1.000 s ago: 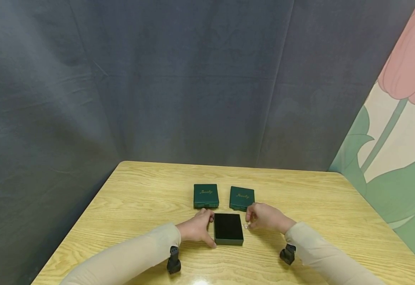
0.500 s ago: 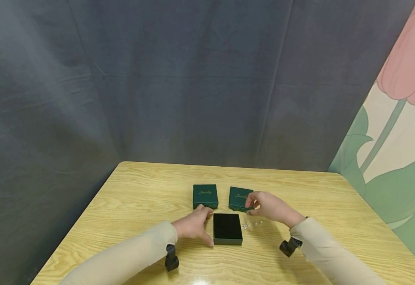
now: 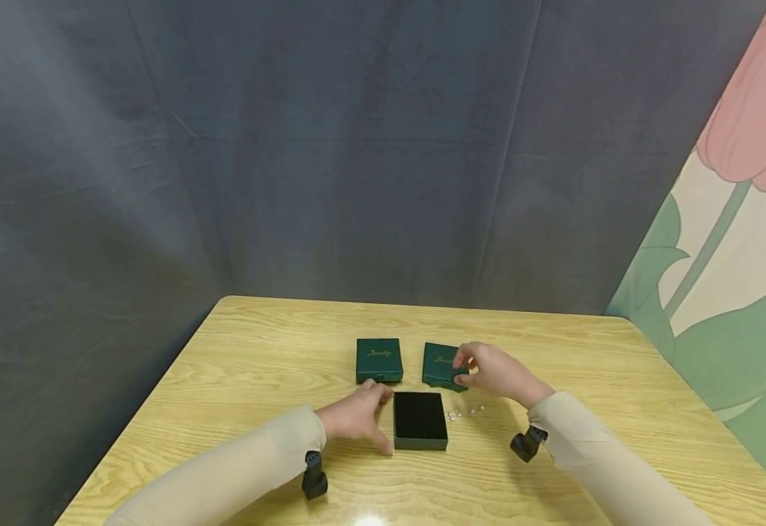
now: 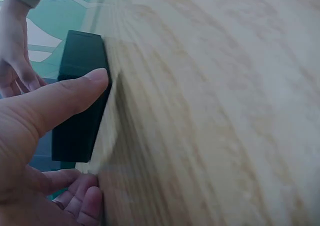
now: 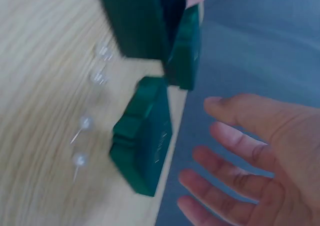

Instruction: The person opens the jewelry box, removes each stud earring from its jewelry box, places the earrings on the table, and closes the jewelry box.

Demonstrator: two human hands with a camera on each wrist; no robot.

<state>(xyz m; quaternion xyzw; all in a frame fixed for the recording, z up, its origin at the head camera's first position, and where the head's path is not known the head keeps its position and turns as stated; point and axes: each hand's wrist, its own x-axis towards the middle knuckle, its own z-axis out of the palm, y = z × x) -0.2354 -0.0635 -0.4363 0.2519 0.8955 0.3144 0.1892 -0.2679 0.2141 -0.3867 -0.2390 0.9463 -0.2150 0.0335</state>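
A dark green box with a black top (image 3: pixel 419 418) lies on the table between the hands. My left hand (image 3: pixel 354 415) rests at its left side, thumb by the near corner and fingers by the far one. In the left wrist view the thumb (image 4: pixel 65 96) overlaps the box's edge. My right hand (image 3: pixel 500 371) hovers over the front right corner of a green jewelry box (image 3: pixel 437 359). In the right wrist view its fingers (image 5: pixel 225 166) are spread and loosely bent, holding nothing. Several pearl stud earrings (image 5: pixel 80 159) lie on the wood right of the black-topped box.
Another green jewelry box (image 3: pixel 379 358) stands at the back, left of the first. Gold lettering marks both lids. A dark curtain (image 3: pixel 357 183) hangs behind the wooden table (image 3: pixel 278 343), and a flower-painted wall (image 3: pixel 725 292) rises at the right.
My right hand has lifted from the earrings and moved away from me, to over the right jewelry box. Two earrings it had covered now show. The left hand has barely moved.
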